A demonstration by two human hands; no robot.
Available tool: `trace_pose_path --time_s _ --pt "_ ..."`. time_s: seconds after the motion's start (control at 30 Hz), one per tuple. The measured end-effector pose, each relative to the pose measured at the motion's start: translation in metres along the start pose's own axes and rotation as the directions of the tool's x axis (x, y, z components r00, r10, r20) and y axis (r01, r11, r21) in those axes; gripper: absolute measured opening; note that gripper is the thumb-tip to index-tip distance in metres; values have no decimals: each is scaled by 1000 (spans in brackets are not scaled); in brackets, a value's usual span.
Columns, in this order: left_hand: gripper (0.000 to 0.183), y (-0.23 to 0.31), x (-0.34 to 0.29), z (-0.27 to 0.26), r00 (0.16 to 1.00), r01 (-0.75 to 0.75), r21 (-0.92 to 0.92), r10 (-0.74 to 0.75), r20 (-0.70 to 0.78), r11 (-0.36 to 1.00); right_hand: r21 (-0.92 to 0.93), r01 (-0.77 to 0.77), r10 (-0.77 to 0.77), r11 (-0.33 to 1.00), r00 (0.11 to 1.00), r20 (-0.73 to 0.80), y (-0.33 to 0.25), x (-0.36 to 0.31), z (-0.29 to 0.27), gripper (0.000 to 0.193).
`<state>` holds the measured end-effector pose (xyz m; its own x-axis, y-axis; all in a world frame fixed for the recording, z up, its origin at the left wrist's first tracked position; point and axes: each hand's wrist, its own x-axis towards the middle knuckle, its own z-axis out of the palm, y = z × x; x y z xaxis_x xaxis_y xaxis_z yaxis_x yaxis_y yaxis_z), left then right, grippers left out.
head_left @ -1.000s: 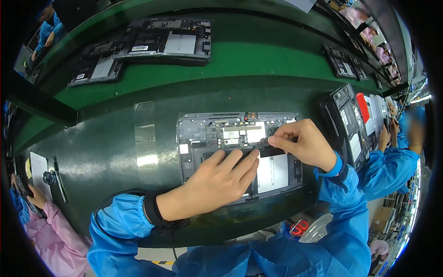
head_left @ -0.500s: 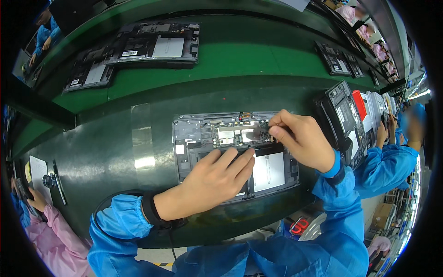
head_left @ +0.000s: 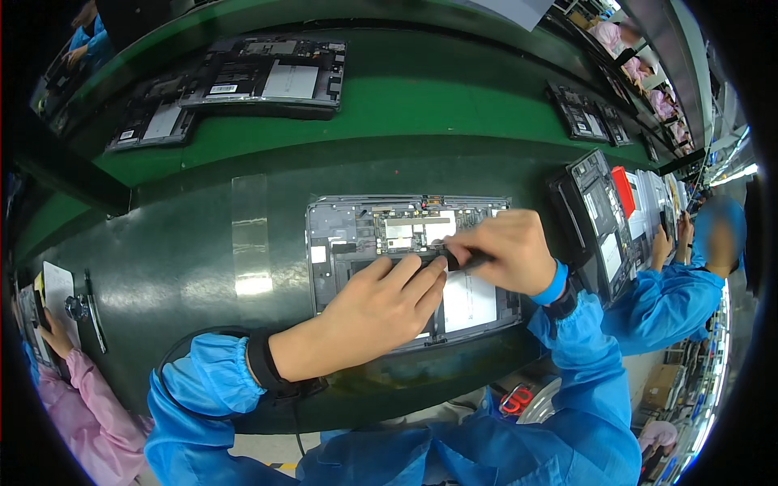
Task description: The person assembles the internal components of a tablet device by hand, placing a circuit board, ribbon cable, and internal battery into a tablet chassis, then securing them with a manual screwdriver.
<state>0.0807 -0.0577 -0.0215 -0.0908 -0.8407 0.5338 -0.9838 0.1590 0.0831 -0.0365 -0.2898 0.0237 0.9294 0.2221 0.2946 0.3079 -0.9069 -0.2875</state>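
Note:
An opened laptop-like device (head_left: pixel 331 217) lies flat on the dark green bench in front of me. Its circuit board (head_left: pixel 417 230) shows along the far half, with a black battery pack bearing a white label (head_left: pixel 470 306) on the near side. Across the middle lies my left hand (head_left: pixel 373 306), fingers stretched out, their tips by the board's near edge. My right hand (head_left: pixel 506 253) is closed in a pinch just right of those fingertips, over the border of board and battery. A small black strip (head_left: pixel 455 257) shows at its fingers; its exact kind is unclear.
More opened devices stack at the right (head_left: pixel 596 219) and lie on the green shelf (head_left: pixel 446 89) behind. A red piece (head_left: pixel 622 191) stands beside the right stack. Co-workers sit left and right. Red-handled scissors (head_left: pixel 515 399) are below the bench edge.
My right hand has moved left and nearer, from the board's right end to beside my left fingertips, where a black strip now shows. My left hand has stayed nearly still.

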Motion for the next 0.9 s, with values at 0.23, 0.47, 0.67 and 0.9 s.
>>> trace_pose_path --time_s 0.23,0.47,0.67,0.9 --pt "45 0 0 2 999 -30 13 30 30 999 -229 152 -132 961 986 98 -7 -15 0 52" --pt "48 9 5 0 993 66 -187 -83 -85 980 -235 73 -50 969 994 101 -27 -15 -9 56" --pt "12 57 -7 -27 973 -178 -45 169 -156 983 -68 -237 244 969 964 106 -133 -65 -23 57" --pt "23 92 -25 -16 975 -215 -404 217 -42 889 835 -205 457 510 887 -61 -153 -154 23 34"
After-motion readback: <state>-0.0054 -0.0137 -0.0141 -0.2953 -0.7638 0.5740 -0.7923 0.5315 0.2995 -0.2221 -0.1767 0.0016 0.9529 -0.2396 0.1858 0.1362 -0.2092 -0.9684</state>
